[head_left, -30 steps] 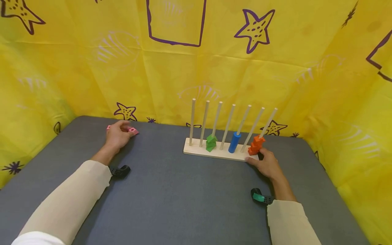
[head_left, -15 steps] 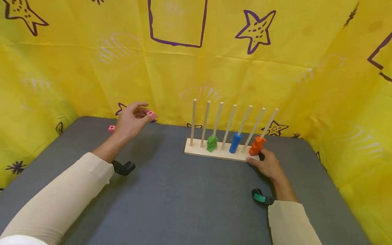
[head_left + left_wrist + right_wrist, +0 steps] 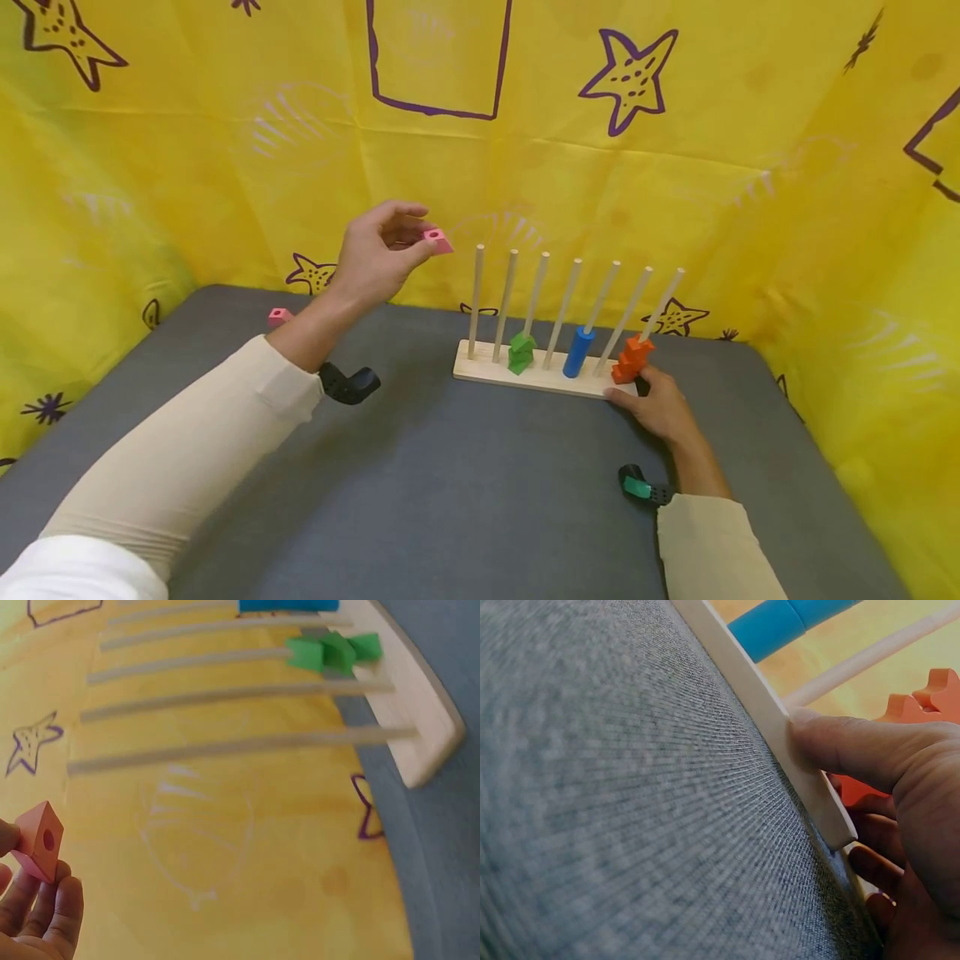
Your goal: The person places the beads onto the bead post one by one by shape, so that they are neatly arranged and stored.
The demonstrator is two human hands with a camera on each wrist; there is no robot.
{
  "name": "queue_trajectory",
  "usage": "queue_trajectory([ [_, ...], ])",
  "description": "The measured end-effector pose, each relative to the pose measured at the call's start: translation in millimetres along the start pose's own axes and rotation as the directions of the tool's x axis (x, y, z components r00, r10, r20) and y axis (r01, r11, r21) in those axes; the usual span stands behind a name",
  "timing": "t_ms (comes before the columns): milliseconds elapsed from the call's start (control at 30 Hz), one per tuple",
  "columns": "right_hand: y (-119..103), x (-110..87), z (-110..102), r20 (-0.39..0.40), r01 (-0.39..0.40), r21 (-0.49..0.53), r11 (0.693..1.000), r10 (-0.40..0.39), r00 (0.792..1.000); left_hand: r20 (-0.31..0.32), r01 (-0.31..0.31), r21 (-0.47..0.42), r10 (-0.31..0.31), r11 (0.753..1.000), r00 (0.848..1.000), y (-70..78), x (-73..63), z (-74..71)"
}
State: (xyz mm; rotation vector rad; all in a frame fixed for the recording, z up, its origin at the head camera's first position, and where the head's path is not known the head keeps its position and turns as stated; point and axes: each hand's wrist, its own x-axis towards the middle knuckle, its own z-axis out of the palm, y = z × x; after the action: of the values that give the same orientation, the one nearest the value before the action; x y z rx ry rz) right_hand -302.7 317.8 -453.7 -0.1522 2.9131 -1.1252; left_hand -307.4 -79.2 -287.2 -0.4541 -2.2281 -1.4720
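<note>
A pink block (image 3: 439,242) with a hole through it is pinched between the thumb and fingers of my left hand (image 3: 375,260). That hand is raised above the table, just left of the tops of the pegs. The wooden peg board (image 3: 487,369) stands upright with several tall pegs. My right hand (image 3: 663,407) grips the board's right end; in the right wrist view the thumb (image 3: 847,746) lies on the base and the other fingers curl behind it. Green pieces (image 3: 521,354), blue cylinders (image 3: 578,353) and orange pieces (image 3: 632,360) sit on separate pegs.
Another pink block (image 3: 279,317) lies at the back left of the grey table (image 3: 480,500), close to my left forearm. A yellow patterned cloth (image 3: 420,175) hangs behind and at both sides.
My left hand has picked up one pink block and carried it up and to the right, toward the leftmost peg. The other pink block stays behind. My right hand keeps holding the board.
</note>
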Motion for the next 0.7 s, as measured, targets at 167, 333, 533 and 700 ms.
queue_trajectory([
  [167,2.4,-1.3,-0.1,0.003,-0.013,0.001,1.0,0.013,1.0,0.029,-0.018,-0.053,0.019,0.998,0.999,12.5,9.2,20.8],
  [333,2.9,-0.6,0.0,0.012,-0.018,-0.005,1.0,0.018,1.0,0.051,-0.001,-0.094,0.006,0.996,0.999,15.1,16.2,34.0],
  [533,1.7,1.1,0.2,0.004,-0.002,-0.012,1.0,0.002,1.0,0.063,0.021,-0.1,-0.014,0.995,0.998,12.8,18.2,40.6],
  [700,0.8,2.0,0.4,0.005,0.005,-0.015,1.0,-0.005,1.0,0.076,0.051,-0.11,-0.042,0.993,0.996,7.9,15.6,44.3],
])
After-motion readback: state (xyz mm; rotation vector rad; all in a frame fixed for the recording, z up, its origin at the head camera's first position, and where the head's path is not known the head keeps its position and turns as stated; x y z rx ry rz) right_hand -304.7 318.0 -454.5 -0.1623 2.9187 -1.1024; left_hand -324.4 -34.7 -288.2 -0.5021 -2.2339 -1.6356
